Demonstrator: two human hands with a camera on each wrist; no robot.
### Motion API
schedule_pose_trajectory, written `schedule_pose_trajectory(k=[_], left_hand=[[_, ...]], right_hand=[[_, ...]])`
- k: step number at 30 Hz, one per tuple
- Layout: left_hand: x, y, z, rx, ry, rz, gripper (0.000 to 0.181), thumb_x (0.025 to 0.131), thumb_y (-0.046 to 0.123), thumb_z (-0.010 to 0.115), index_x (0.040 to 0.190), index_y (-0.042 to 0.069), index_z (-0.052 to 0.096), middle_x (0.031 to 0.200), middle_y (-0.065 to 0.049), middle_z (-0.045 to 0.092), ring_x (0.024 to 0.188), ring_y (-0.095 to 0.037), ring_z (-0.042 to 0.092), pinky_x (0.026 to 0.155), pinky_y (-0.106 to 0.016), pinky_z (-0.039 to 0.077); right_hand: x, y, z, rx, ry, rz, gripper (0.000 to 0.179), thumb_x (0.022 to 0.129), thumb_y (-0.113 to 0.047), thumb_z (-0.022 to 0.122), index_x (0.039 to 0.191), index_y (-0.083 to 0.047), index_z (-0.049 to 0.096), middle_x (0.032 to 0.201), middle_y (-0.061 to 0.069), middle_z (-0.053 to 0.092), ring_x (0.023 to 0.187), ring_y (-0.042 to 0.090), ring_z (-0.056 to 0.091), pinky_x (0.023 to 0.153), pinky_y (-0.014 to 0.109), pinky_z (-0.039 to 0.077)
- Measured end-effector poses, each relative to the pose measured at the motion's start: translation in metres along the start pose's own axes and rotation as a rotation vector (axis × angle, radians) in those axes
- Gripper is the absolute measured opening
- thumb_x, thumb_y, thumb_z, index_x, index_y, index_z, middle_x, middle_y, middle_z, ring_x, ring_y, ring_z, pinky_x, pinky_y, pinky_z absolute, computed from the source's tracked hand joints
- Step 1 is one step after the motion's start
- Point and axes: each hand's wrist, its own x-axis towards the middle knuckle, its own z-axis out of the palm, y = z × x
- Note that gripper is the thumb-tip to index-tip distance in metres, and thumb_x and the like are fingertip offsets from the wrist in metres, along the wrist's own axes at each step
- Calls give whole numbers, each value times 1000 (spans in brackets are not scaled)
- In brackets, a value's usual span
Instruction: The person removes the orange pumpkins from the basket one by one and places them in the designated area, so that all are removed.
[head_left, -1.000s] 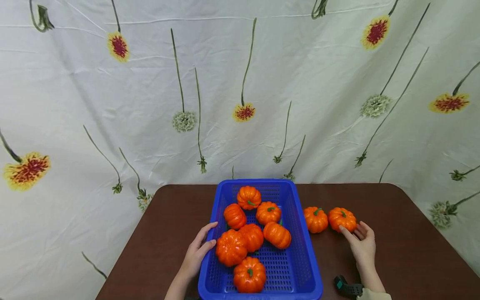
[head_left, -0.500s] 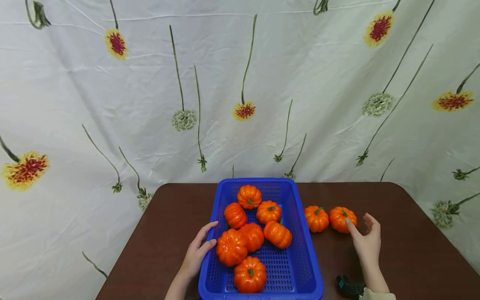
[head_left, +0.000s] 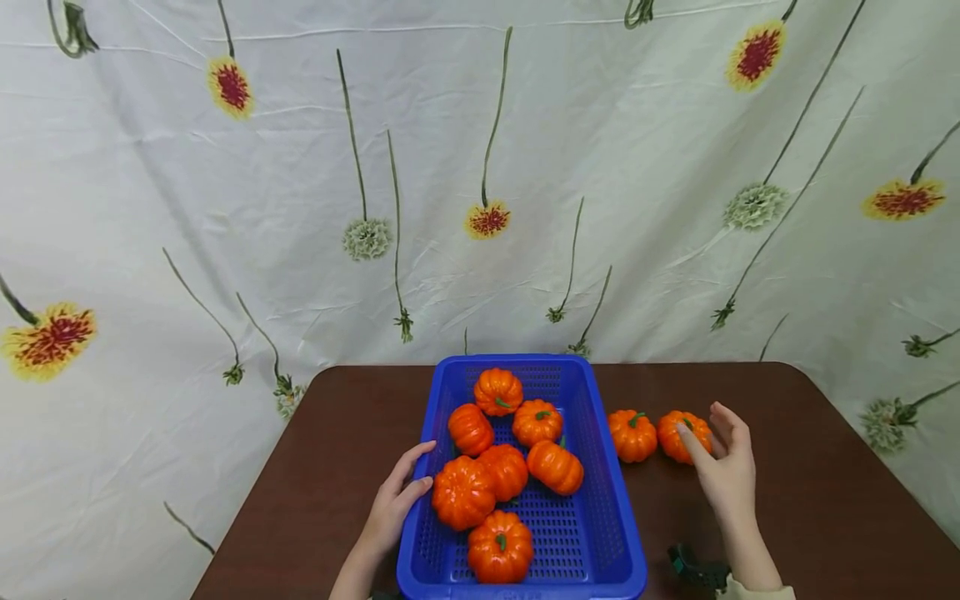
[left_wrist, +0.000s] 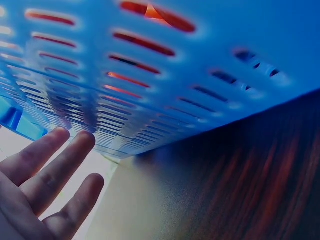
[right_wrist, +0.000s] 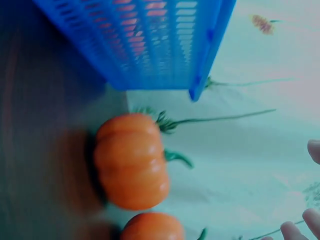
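A blue plastic basket [head_left: 600,500] with slotted walls holds several small orange pumpkins, among them a pumpkin [head_left: 500,547] at the near end. My left hand [head_left: 390,508] rests at its left rim, thumb and index tip on the edge. In the left wrist view the other fingers [left_wrist: 75,200] extend along the slotted outer wall. Right of the basket, two more pumpkins lie side by side, a left pumpkin [head_left: 632,436] and a right pumpkin [head_left: 677,437]. My right hand [head_left: 727,467] hovers at the right pumpkin, thumb and fingers spread and overlapping it in the head view.
The dark brown table [head_left: 322,450] extends on both sides of the basket. A white cloth [head_left: 300,167] printed with flowers hangs behind it. A black band-like device [head_left: 697,571] is at my right wrist.
My right hand drew back from the right pumpkin with fingers spreading, then came in over it again, slightly higher. The left hand and basket stayed in place.
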Motion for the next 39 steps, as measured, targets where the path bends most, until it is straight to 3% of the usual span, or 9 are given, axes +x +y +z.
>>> schedule_pose_trajectory(k=[3, 6, 10, 13, 17, 22, 25, 34, 39], left_hand=[[0, 0, 0, 4, 6, -4, 41, 91, 6, 51, 132, 8, 50, 129, -17, 52, 98, -18, 59, 75, -33, 52], [0, 0, 0, -3, 7, -9, 41, 91, 7, 51, 132, 8, 49, 129, -17, 52, 98, -18, 59, 74, -33, 52], [0, 1, 0, -10, 3, -9, 41, 91, 6, 51, 133, 8, 49, 129, -18, 51, 98, -19, 59, 74, -33, 52], [0, 1, 0, -13, 2, -8, 42, 91, 6, 51, 133, 7, 49, 129, -18, 52, 97, -18, 60, 74, -33, 52], [0, 1, 0, -27, -8, -9, 42, 92, 7, 51, 133, 8, 48, 129, -19, 51, 97, -19, 60, 73, -34, 53], [0, 0, 0, -28, -8, -9, 42, 91, 6, 51, 133, 8, 49, 128, -19, 51, 96, -19, 60, 73, -34, 53], [0, 0, 0, -26, -6, -11, 42, 91, 6, 51, 133, 9, 49, 128, -19, 51, 96, -19, 60, 73, -34, 53], [0, 0, 0, -24, 0, -13, 42, 91, 5, 51, 133, 8, 49, 129, -19, 51, 96, -19, 60, 74, -34, 52], [-1, 0, 0, -21, -3, -13, 42, 91, 6, 51, 133, 8, 49, 128, -20, 51, 96, -18, 60, 74, -34, 52]], right_hand=[[-5, -12, 1, 40, -52, -16, 67, 88, -22, 66, 144, -8, 30, 145, 13, 32, 132, 28, 32, 105, 39, 30], [-5, -9, 5, 51, -66, -83, 63, 88, -21, 67, 141, -10, 35, 141, 10, 36, 128, 23, 37, 100, 27, 36], [-7, -15, 9, 9, -128, -165, 63, 85, -20, 70, 139, -9, 38, 137, 11, 40, 125, 24, 40, 96, 26, 40], [-9, -32, 12, -34, -238, -197, 66, 84, -20, 71, 139, -6, 35, 137, 15, 40, 124, 32, 40, 97, 30, 40], [-8, -40, 18, -64, -369, -265, 66, 84, -18, 72, 138, -8, 35, 138, 14, 40, 124, 31, 41, 92, 19, 40], [-8, -46, 29, -85, -489, -320, 70, 80, -24, 75, 138, -12, 37, 139, 12, 40, 124, 32, 42, 95, 45, 41], [-10, -50, 36, -101, -531, -345, 73, 77, -27, 77, 137, -12, 39, 136, 14, 43, 121, 34, 44, 93, 54, 40], [-16, -51, 57, -91, -649, -390, 75, 75, -30, 79, 137, -14, 39, 135, 19, 43, 116, 40, 49, 92, 54, 41], [-21, -48, 66, -96, -710, -390, 75, 75, -33, 79, 137, -16, 39, 137, 15, 42, 120, 38, 46, 94, 50, 41]])
